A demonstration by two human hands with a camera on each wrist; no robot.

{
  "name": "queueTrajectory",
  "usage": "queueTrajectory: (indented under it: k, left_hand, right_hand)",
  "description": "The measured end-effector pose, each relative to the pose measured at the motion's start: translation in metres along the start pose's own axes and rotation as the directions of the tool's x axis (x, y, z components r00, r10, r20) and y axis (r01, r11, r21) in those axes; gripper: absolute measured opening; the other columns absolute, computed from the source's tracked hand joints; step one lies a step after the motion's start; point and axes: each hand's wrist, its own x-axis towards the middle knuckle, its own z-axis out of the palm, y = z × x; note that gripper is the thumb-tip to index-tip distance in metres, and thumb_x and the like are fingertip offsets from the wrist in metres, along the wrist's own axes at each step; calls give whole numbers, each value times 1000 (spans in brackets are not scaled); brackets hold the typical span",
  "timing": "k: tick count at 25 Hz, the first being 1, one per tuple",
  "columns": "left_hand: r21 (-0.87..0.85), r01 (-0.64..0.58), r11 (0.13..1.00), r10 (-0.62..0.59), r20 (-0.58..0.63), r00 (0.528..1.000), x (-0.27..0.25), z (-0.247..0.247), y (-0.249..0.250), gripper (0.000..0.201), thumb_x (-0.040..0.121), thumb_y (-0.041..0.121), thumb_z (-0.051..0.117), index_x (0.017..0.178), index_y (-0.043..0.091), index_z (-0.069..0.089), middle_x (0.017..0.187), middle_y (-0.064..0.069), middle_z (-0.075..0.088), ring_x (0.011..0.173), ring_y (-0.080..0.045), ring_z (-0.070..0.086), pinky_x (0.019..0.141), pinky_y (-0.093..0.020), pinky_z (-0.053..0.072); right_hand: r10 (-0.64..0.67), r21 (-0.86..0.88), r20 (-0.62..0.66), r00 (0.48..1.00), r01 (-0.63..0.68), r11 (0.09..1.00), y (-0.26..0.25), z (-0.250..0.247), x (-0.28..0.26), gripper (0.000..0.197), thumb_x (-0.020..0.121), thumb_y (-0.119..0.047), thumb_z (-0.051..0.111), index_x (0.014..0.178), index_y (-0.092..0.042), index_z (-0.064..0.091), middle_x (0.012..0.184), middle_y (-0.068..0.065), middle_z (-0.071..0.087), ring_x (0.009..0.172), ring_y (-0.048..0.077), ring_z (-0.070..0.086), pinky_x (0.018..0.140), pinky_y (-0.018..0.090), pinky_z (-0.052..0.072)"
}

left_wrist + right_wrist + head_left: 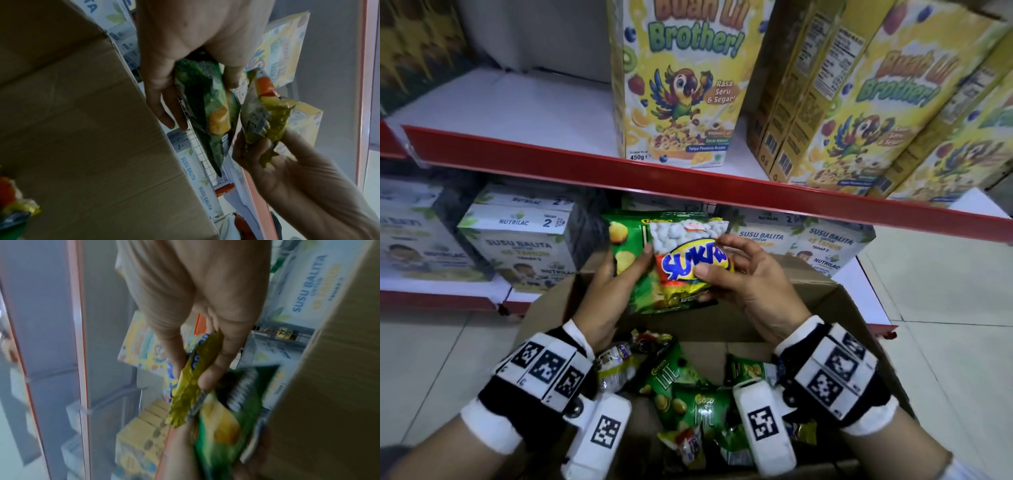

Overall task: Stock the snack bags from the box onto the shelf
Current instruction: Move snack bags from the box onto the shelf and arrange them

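Above the open cardboard box (835, 305) I hold two snack bags. My left hand (616, 274) grips a green chips bag (637, 240), thumb on its front; the same green bag (211, 113) shows in the left wrist view. My right hand (743, 270) pinches a yellow-and-clear Sukro peanut bag (688, 253) laid over the green one; its crimped yellow edge (191, 386) sits between thumb and fingers. Several more green and mixed snack bags (688, 404) lie inside the box. The white shelf (517, 113) with a red front rail is bare on its left half.
Yellow cereal boxes (678, 85) stand on the shelf's middle and right (876, 113). Below, white milk-powder cartons (524, 243) fill the lower shelf behind the box. Pale floor tiles (945, 342) lie to either side.
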Motion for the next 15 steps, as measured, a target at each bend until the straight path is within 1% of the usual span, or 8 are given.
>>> queueTrajectory:
  k: [2,3,6,9,10,12,13,15]
  left_hand:
    - [-67,58,996,-50,107,993,-3,-3,2,67,76,59,64,131,24,52,125,-4,64,116,-27,60,94,-45,49]
    - [-57,54,997,-46,141,989,-6,-4,3,77,70,63,68,133,22,50,127,-6,63,118,-27,59,97,-46,47]
    - [53,-67,996,63,76,995,-12,-9,8,70,57,43,83,119,24,58,112,0,71,104,-19,67,86,-34,56]
    - [136,-148,980,153,-26,988,-5,-30,17,61,59,36,78,115,27,58,106,7,73,98,-12,69,79,-25,56]
    - [155,-160,975,168,-39,985,-2,-38,22,59,59,36,78,114,28,58,106,8,72,98,-10,69,81,-25,56]
    - [166,-149,975,158,-44,986,1,-50,26,57,63,33,77,116,25,58,108,5,72,100,-13,68,87,-33,53]
    - [170,-137,976,145,-35,989,0,-53,25,58,64,32,77,118,23,58,109,3,72,101,-16,68,89,-36,52]
    - [202,-117,972,120,-5,993,-4,-53,20,60,62,35,77,118,23,59,107,4,72,100,-15,68,87,-33,53]
  right_hand:
    - [-10,-85,-30,1000,7,996,8,9,-1,45,69,4,75,104,-13,52,99,5,67,73,15,69,49,30,57]
    - [-17,-125,-29,999,13,992,12,12,-1,42,71,3,74,103,-14,53,100,5,67,73,13,69,49,29,57]
    - [-19,-316,12,1000,21,948,25,9,5,38,73,-6,76,102,-15,53,97,2,66,78,8,66,60,22,56]
    - [204,-522,146,968,-100,847,38,-14,17,23,77,-12,74,92,-12,57,82,1,64,66,5,61,64,19,53]
    - [306,-654,183,934,-117,748,47,-26,21,19,78,-13,75,90,-12,61,79,2,65,64,4,60,66,18,50]
    - [496,-919,197,846,-16,393,75,-43,29,23,77,-14,76,99,-14,67,92,6,70,74,5,59,73,18,46]
    - [578,-969,179,796,41,242,92,-49,32,30,77,-15,75,106,-15,67,102,6,70,83,7,58,75,19,44]
    - [701,-987,162,695,122,107,125,-50,31,37,78,-20,74,114,-17,65,116,5,66,97,12,58,80,20,42]
